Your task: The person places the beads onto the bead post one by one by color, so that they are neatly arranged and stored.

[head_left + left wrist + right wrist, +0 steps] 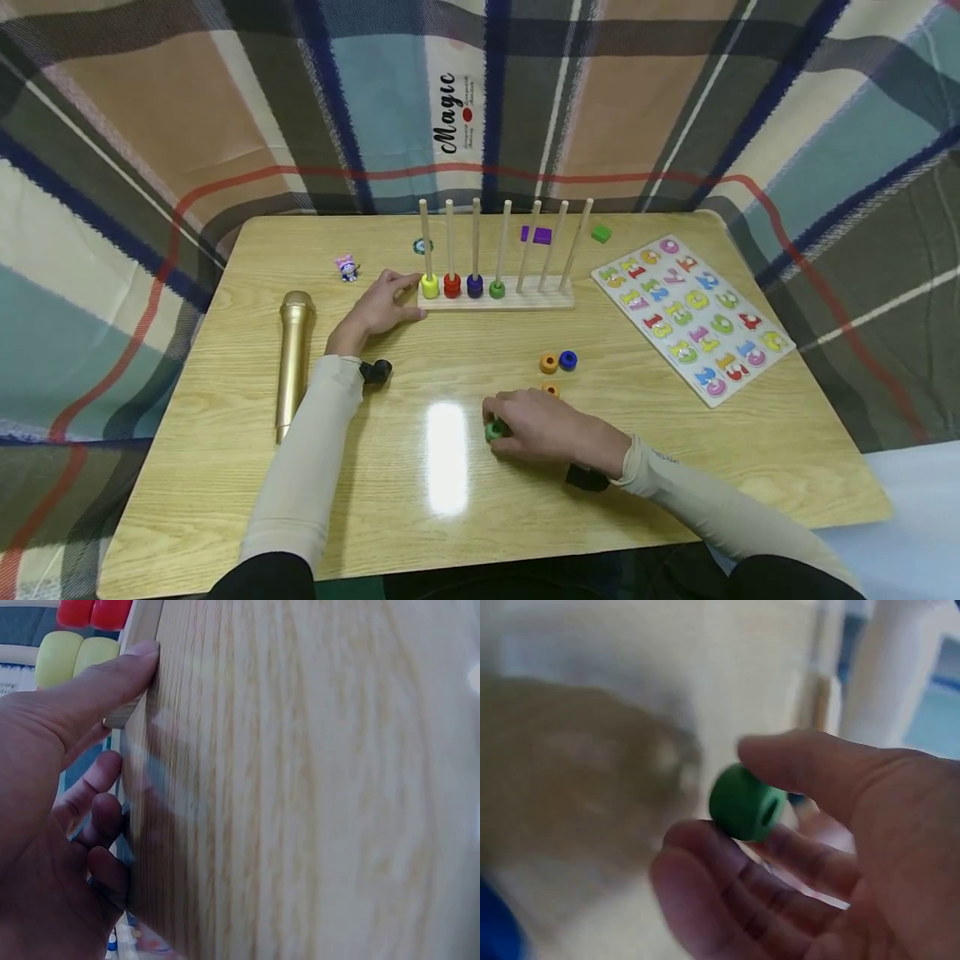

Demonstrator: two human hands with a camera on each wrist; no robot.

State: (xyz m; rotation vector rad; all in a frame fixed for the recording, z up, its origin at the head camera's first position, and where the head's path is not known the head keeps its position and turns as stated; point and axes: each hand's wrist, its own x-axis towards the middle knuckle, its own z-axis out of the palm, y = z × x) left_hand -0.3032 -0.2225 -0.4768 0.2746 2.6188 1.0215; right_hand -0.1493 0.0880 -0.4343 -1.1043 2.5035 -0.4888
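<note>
A: At the six o'clock side of the table (225, 467), a green bead (494, 431) is pinched between the thumb and fingertips of the right hand (542, 429); in the right wrist view the bead (745, 802) is seen clear of the wood, its hole turned sideways.

B: And at ten o'clock from it?

A: The end of the peg rack (497, 297) is touched by the left hand (378, 307), thumb laid straight against the base and the other fingers loosely bent beside it; nothing is gripped, the rack is only steadied. Yellow bead (429, 287), red bead (452, 285), blue bead (475, 286) and a green one (497, 290) are already seated on the first four pegs.

B: So which step is judged to be in hand?

A: The pick-up, most likely: the bead is held but not yet carried. Two orange beads (549, 363) (551, 389) and a loose blue bead (567, 360) are left at twelve o'clock of the right hand.

B: What is called for next?

A: The bead would need to be turned hole-down, lifted above a peg tip and lined up squarely, since the pegs are thin and closely set. Which peg is meant cannot be told.
</note>
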